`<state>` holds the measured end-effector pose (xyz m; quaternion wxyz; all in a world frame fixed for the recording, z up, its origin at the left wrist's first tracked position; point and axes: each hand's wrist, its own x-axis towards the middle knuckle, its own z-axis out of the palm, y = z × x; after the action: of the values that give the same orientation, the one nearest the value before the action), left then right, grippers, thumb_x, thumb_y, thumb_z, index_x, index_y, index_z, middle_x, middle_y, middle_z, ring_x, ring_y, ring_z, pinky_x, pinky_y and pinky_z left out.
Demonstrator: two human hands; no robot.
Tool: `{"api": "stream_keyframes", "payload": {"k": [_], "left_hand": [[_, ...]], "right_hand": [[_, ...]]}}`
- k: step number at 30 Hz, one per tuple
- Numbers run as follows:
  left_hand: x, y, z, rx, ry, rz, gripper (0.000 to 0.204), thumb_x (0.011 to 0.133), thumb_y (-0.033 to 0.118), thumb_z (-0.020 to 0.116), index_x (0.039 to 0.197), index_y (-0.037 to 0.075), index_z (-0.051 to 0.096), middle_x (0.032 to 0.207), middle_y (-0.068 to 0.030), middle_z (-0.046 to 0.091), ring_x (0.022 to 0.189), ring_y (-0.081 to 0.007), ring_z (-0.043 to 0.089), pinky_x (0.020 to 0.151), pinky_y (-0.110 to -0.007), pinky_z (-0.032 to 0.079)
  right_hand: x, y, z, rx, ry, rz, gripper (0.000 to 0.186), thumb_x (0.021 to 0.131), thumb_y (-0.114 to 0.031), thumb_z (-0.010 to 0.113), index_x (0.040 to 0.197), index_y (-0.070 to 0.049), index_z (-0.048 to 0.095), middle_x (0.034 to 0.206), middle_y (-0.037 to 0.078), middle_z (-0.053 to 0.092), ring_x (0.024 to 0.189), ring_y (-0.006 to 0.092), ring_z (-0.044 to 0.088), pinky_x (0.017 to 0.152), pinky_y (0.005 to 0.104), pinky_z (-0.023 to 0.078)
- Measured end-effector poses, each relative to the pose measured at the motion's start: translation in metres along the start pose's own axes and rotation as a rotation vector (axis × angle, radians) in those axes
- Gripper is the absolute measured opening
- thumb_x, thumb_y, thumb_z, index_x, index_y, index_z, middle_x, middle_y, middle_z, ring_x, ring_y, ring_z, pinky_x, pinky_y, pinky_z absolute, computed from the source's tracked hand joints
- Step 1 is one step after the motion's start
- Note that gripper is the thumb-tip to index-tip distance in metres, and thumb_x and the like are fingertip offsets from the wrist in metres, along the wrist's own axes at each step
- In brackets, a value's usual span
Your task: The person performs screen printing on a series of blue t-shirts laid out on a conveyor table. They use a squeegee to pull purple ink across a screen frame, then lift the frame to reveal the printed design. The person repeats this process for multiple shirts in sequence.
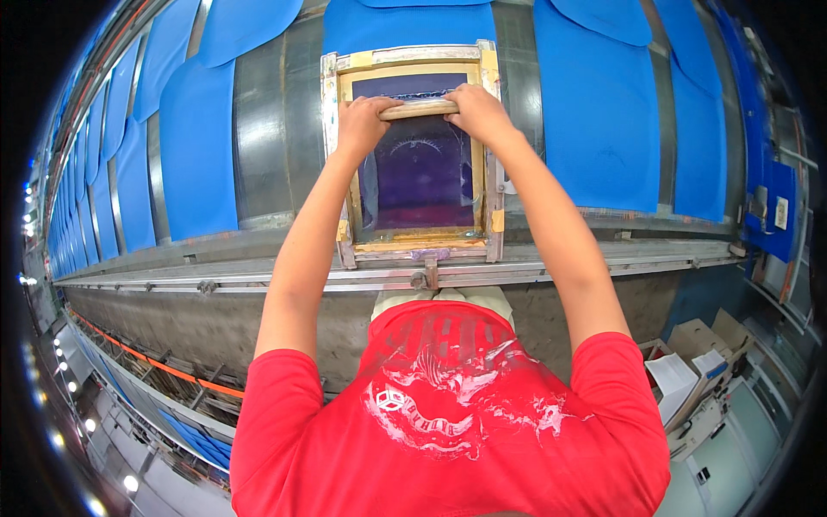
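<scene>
A wooden-handled squeegee (419, 109) lies crosswise near the far end of a screen printing frame (494, 172). Gripping its left end is my left hand (363, 122), fingers closed over the wood. My right hand (479, 114) is wrapped round the right end. Dark ink (413, 95) shows in a thin line just beyond the squeegee. Between my arms the purple mesh (418, 172) carries a faint curved design, and yellowish tape (422, 236) runs round its inner edge. Beneath the far side of the frame lies a blue fabric piece (405, 28). The squeegee's blade edge is hidden.
Blue cut fabric pieces (599, 112) lie in rows along the long grey printing table (263, 138). A metal rail (319, 277) runs along its near edge, against which the frame rests. Cardboard boxes (693, 345) stand behind me at right. An orange bar (172, 366) is at lower left.
</scene>
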<state>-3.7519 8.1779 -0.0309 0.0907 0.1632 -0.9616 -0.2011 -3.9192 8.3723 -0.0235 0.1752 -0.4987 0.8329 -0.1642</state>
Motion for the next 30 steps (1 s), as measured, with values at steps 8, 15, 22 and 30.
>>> {"api": "stream_keyframes", "payload": {"k": [8,15,22,30], "left_hand": [[-0.146,0.038,0.021,0.118,0.024,0.022,0.045,0.075,-0.003,0.066,0.109,0.025,0.078,0.122,0.0056,0.072,0.103,-0.0196,0.065,0.09,-0.041,0.043],[-0.044,0.007,0.006,0.007,0.1,0.034,0.038,0.075,0.002,0.071,0.106,0.022,0.077,0.112,0.0031,0.076,0.101,-0.0173,0.069,0.089,-0.041,0.042],[-0.073,0.008,0.03,0.076,0.099,0.008,0.042,0.071,-0.006,0.065,0.103,0.02,0.077,0.108,0.0005,0.074,0.094,-0.0223,0.065,0.086,-0.039,0.044],[-0.116,0.027,0.009,0.068,0.054,0.031,0.046,0.073,-0.005,0.068,0.108,0.025,0.077,0.115,0.0066,0.075,0.105,-0.0132,0.067,0.092,-0.044,0.04]], "right_hand": [[-0.143,-0.055,0.067,0.176,0.115,0.048,0.056,0.068,-0.001,0.081,0.123,-0.005,0.068,0.122,0.013,0.063,0.119,0.0336,0.057,0.103,0.0421,0.049],[-0.042,-0.001,0.035,0.133,0.262,-0.067,0.043,0.075,-0.003,0.074,0.117,-0.007,0.069,0.12,0.014,0.065,0.116,0.0341,0.06,0.1,0.043,0.05],[-0.074,-0.021,0.058,0.199,0.26,0.031,0.05,0.073,0.001,0.075,0.122,-0.006,0.068,0.124,0.014,0.066,0.12,0.036,0.058,0.104,0.0432,0.048],[-0.12,-0.032,0.069,0.168,0.251,-0.032,0.05,0.072,0.0,0.077,0.12,-0.004,0.067,0.125,0.015,0.063,0.122,0.0351,0.056,0.105,0.0444,0.047]]}}
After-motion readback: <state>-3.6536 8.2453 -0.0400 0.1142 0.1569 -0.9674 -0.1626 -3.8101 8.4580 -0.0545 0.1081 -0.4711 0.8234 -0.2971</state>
